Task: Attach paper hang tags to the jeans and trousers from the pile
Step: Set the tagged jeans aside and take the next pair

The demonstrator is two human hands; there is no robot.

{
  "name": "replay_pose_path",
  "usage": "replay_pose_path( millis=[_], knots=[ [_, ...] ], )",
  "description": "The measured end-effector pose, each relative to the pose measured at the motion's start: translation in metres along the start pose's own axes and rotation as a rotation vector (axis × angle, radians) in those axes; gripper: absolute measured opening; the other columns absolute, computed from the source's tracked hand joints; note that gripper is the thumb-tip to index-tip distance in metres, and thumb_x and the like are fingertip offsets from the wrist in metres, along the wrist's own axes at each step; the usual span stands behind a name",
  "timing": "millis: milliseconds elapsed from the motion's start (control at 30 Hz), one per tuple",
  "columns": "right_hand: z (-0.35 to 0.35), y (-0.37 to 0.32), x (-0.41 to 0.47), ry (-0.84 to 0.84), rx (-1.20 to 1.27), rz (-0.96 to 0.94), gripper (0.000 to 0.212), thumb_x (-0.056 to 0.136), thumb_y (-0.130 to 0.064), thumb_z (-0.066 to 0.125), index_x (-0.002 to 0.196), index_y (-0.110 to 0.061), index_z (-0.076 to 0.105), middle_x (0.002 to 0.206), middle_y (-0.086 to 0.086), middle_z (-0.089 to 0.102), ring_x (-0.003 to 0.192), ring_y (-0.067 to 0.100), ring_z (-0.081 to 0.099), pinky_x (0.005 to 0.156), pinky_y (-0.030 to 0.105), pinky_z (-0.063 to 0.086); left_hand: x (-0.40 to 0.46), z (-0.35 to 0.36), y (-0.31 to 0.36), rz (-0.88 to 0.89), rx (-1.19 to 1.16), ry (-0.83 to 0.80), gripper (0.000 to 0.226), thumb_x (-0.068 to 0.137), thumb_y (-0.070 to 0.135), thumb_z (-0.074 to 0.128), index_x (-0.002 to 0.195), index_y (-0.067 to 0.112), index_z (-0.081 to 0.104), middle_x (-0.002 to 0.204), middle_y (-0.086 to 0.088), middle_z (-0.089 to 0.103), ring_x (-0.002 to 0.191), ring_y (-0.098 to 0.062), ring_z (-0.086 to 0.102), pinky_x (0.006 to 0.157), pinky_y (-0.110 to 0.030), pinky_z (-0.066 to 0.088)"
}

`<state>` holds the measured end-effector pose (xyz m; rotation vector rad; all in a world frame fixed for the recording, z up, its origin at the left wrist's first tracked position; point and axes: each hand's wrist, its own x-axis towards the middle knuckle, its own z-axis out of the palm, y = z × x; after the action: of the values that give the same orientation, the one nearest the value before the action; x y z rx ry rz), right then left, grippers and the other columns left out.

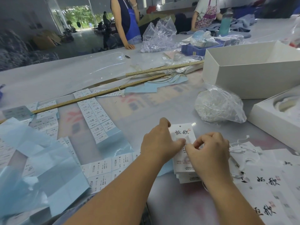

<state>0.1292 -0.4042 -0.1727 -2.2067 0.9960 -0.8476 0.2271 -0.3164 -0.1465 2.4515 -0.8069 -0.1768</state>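
While bent over the table, left hand on the top tag of a small stack, fingers curled down onto its left edge, thumb tip meeting the right hand at the tag's middle. Right hand beside it, fingers curled in, thumb and forefinger pinched together at the same spot; what sits in the pinch too small to tell. Top tag white, hole near its top edge, black brush characters and a small red seal beneath. Stack lying flat, near the table's front edge, between the two forearms.

Right of the stack, more tags fanned out face up, white strings tangled over them. Left, sheets of size labels in rows, some marked 1103#, amid pale blue backing paper. Two wooden rulers lying diagonally across the middle. Beyond the right hand, a clear bag stuffed with white string loops. Behind it an open white box; a second white box at the right edge. Farther back, a blue crate, crumpled clear plastic, a teal bottle, denim garments heaped at the far end. Two people in aprons standing at the far side, one resting a hand on the table.
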Motion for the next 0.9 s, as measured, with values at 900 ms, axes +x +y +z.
replay_pose_path(
  millis=[900],
  knots=[
    [-0.034,0.008,0.016,-0.239,-0.022,0.126,0.029,0.079,-0.004,0.051,0.065,-0.027,0.062,0.072,-0.01,0.063,0.065,0.01,0.057,0.053,0.024,0.038,0.006,-0.001,-0.011,-0.155,-0.171,-0.154,0.036,0.09,0.044,0.064,0.07,0.02,0.045,0.069,0.008,0.056,0.058,-0.01,0.048,0.052,-0.026,0.033]
  ],
)
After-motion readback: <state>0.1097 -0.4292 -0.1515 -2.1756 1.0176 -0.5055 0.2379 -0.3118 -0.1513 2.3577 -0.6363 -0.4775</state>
